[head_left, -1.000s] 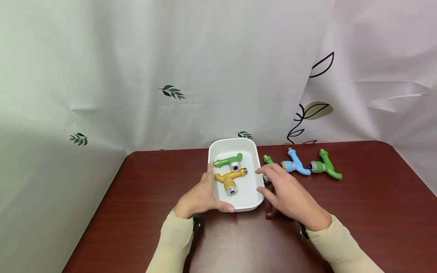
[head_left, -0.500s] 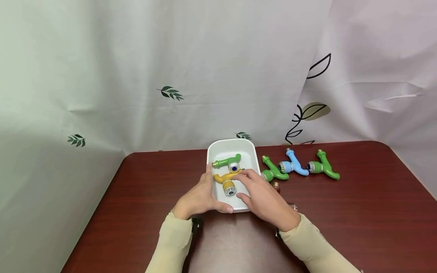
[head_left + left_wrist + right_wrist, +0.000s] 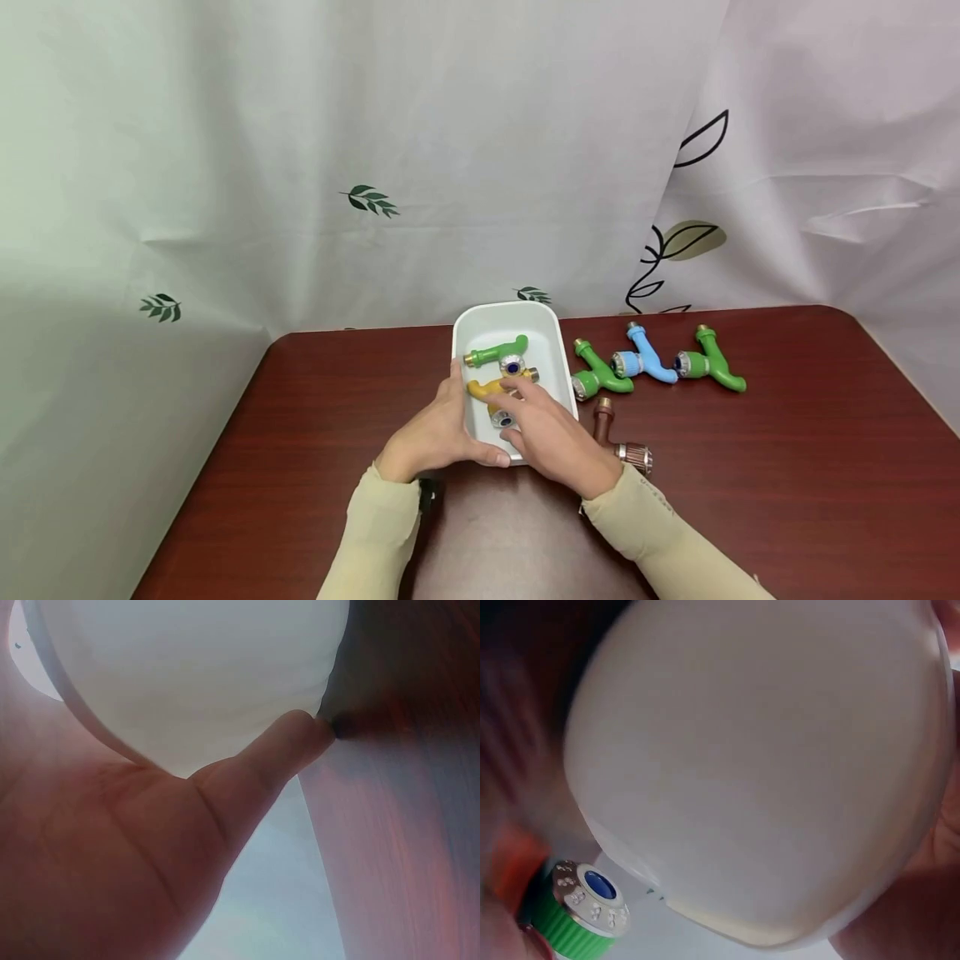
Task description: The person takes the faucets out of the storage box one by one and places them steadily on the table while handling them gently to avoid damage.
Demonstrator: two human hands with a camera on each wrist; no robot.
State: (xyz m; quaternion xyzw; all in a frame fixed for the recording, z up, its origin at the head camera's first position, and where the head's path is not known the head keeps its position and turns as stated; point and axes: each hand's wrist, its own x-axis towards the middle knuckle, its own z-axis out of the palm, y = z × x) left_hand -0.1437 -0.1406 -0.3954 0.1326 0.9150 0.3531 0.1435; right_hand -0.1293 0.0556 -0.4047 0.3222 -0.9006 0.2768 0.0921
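Note:
In the head view a white tray [image 3: 504, 318] stands at the table's middle, a green tap [image 3: 491, 354] and a yellow tap [image 3: 483, 388] lying in it. My left hand [image 3: 431, 433] steadies the near-left corner, fingers along the left side, thumb across the front; the left wrist view shows that thumb [image 3: 259, 765] straight against the outer wall. My right hand [image 3: 551, 442] reaches over the near-right rim. Its fingertips and thumb lie around the yellow tap's knob, partly covering it; whether they pinch it I cannot tell. A green knob [image 3: 577, 915] shows in the right wrist view.
Right of the tray lie a green tap [image 3: 600, 371], a blue tap [image 3: 647, 358] and another green tap [image 3: 712, 362]. A brown tap [image 3: 604, 423] lies beside my right forearm, partly hidden. A patterned white curtain [image 3: 480, 167] hangs behind the dark red table [image 3: 337, 392].
My right hand has moved left from the tray's right rim to the yellow tap. The brown and nearer green taps show more. My left hand has stayed on the tray.

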